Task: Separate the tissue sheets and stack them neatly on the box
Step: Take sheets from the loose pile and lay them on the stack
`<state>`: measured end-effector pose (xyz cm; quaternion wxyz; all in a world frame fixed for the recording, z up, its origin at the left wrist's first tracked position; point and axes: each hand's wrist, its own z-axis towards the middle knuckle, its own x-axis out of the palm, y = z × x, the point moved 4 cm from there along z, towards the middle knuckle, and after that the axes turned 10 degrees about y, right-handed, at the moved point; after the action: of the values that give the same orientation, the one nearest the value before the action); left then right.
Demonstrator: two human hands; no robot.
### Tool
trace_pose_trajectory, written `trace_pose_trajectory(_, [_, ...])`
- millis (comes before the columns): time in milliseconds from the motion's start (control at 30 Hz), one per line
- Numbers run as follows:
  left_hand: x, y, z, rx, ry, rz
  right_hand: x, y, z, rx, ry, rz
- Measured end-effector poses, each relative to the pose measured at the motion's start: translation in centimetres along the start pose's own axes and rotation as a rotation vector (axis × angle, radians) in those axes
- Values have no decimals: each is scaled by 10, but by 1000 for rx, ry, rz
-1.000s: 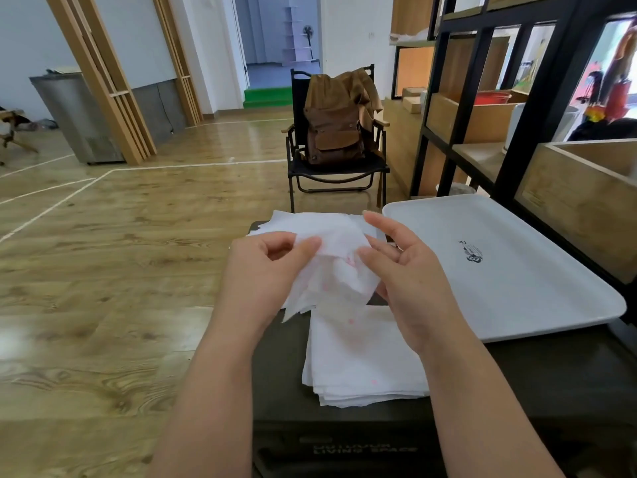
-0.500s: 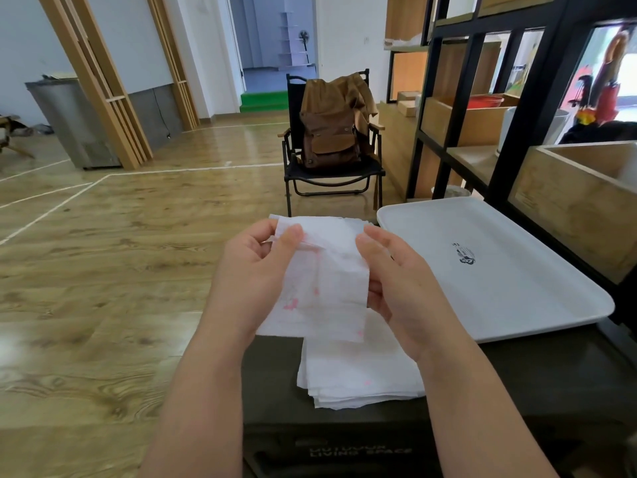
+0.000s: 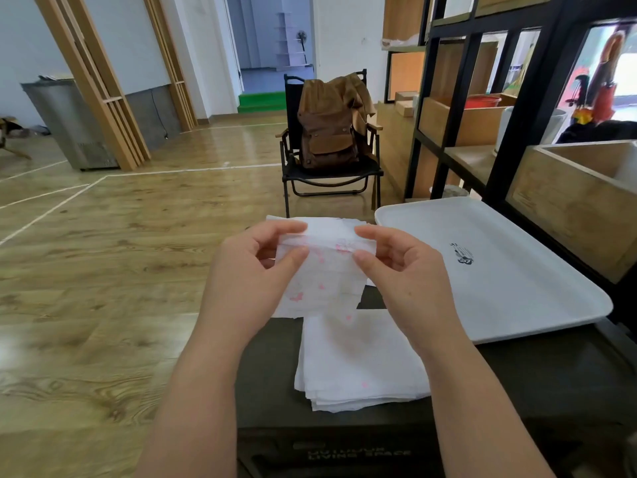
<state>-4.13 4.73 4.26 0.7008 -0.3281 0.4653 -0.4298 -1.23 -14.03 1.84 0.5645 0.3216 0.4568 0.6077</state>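
A white tissue sheet (image 3: 324,274) with faint pink marks hangs in the air between both hands. My left hand (image 3: 248,281) pinches its upper left edge with thumb and fingers. My right hand (image 3: 406,281) pinches the upper right edge. The top edge looks split into two thin layers. Below the hands, a stack of white tissue sheets (image 3: 358,367) lies on the dark box (image 3: 517,381). More white tissue (image 3: 331,222) shows behind the held sheet at the box's far end, partly hidden.
A white tray (image 3: 499,270) rests on the right half of the box. A black metal shelf (image 3: 517,108) with wooden crates stands to the right. A folding chair with a brown backpack (image 3: 327,132) is ahead. Wooden floor lies to the left.
The held sheet went from crumpled to hanging flat, then my hands rose slightly and shifted to pinch along its top edge, where the layers now part.
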Motion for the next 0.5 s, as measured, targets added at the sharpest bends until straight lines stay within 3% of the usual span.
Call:
trace_pose_trajectory(367, [-4,-7,-3,113,-135,356,-4,4,-1,-111,-76,-522])
trace_pose_trajectory(500, [-1,-12,-2,114,-88,247,-11,10,-1,-86,-84,-380])
